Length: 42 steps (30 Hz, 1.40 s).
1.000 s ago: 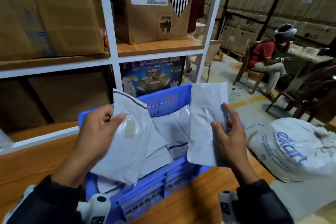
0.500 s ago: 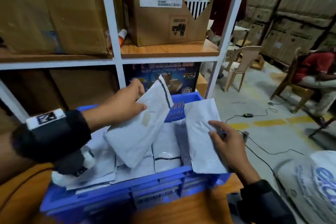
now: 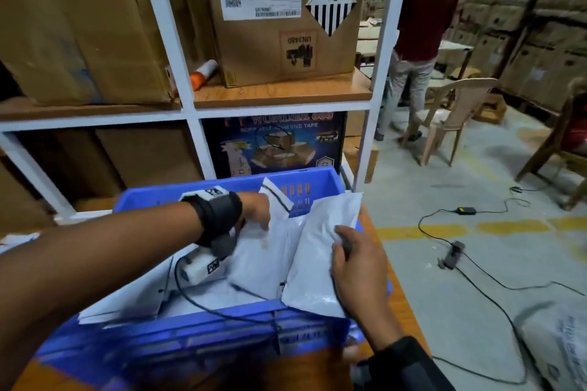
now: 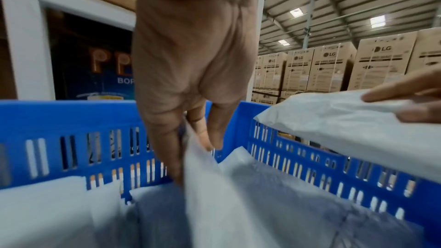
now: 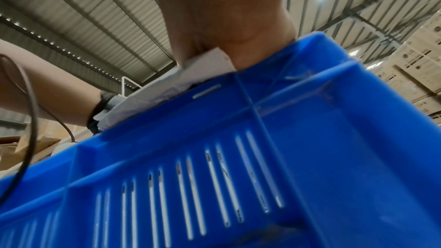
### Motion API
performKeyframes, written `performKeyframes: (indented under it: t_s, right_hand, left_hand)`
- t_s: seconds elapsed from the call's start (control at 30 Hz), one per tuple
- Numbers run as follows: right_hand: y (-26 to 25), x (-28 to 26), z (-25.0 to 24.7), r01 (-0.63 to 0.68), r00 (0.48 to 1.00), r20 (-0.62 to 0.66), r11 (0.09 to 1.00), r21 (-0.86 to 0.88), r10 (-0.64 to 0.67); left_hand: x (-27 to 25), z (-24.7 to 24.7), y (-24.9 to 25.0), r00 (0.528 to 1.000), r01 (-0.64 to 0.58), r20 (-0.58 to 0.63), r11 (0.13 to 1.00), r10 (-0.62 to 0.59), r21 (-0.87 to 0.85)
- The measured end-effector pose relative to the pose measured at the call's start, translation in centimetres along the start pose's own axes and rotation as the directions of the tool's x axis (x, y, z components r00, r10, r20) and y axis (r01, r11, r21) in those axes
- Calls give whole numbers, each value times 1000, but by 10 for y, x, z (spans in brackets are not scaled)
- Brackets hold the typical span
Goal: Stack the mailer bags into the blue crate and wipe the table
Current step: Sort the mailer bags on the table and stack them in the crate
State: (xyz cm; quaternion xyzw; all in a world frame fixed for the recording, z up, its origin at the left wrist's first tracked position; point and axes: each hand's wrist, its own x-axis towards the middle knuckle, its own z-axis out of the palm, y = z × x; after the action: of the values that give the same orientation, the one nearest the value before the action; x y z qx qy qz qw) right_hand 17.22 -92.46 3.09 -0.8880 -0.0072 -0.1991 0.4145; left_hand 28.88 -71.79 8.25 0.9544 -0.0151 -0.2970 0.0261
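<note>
The blue crate (image 3: pixel 203 336) sits on the wooden table (image 3: pixel 409 311) under both hands, its long axis running left to right across the head view and its slotted walls upright. White mailer bags (image 3: pixel 133 301) lie loosely stacked inside it, below the left forearm.

The right-hand mailer (image 3: pixel 320 257) is a long, pale grey, slightly wrinkled bag; it lies tilted over the crate's right end, long axis pointing away from the wrist toward the far wall, its far corner over the rim. The right hand (image 3: pixel 359 273) clamps its near right edge, thumb on top.

The left-hand mailer (image 3: pixel 270 251) is white with a dark stripe near its far end; it stands steeply inside the crate, just left of the right hand's bag and overlapped by it. The left hand (image 3: pixel 254 209) pinches its upper edge, fingers pointing down.

Only the left wrist view shows the fingers (image 4: pixel 167 148) closed on either side of that thin edge (image 4: pixel 203 176). Only the right wrist view shows the crate's outer wall (image 5: pixel 238 167) from below, with a mailer corner (image 5: pixel 207 63) wedged in the right hand's palm (image 5: pixel 226 16).
</note>
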Motion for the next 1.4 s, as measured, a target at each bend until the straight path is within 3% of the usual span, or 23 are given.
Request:
performKeyframes:
  t_s: [0.03, 0.1, 0.17, 0.3, 0.37, 0.47, 0.57, 0.63, 0.83, 1.0, 1.13, 1.3, 1.4]
  right_hand:
    - [1, 1, 0, 3, 1000, 13, 1000, -1, -3]
    - [1, 1, -1, 9, 999, 31, 1000, -3, -9]
    - [1, 0, -2, 18, 999, 41, 1000, -11, -18]
    - [-1, 0, -5, 8, 998, 69, 1000, -22, -6]
    - [-2, 1, -5, 4, 996, 85, 999, -35, -1]
    - [-2, 1, -5, 16, 995, 101, 998, -59, -10]
    - [-2, 2, -5, 3, 993, 115, 997, -82, 7]
    - [-4, 1, -6, -1, 994, 109, 997, -84, 10]
    - [-2, 1, -6, 15, 998, 70, 995, -98, -8]
    - [-3, 5, -8, -23, 988, 148, 993, -117, 41]
    - [-15, 22, -22, -4, 957, 286, 987, -161, 51]
    - [-56, 82, -35, 176, 895, 445, 944, -281, -34]
    - [-70, 117, -12, 281, 831, 556, 885, -372, -30]
  left_hand:
    - [2, 4, 4, 996, 31, -85, 987, -18, 159]
    - [1, 9, 11, 974, 19, -215, 920, 72, 392]
    - [7, 17, 15, 983, -46, -137, 889, 122, 456]
    - [11, 39, 23, 987, -73, 161, 899, 3, 432]
    - [10, 45, 26, 984, -103, 178, 904, 30, 415]
    - [12, 46, 29, 989, -142, 80, 917, 121, 373]
    - [7, 47, 29, 982, -100, 188, 895, 18, 434]
    - [-1, 47, 27, 980, -60, 198, 894, -32, 445]
    - [-35, 30, 8, 991, -134, 33, 918, 131, 373]
    - [-97, 33, -30, 978, -174, -62, 944, 199, 282]
    - [-137, 73, -67, 975, -112, -186, 991, 125, 77]
    - [-147, 128, -101, 942, 1, -336, 998, -25, -70]
    - [-144, 138, -106, 940, -18, -335, 974, -60, -225]
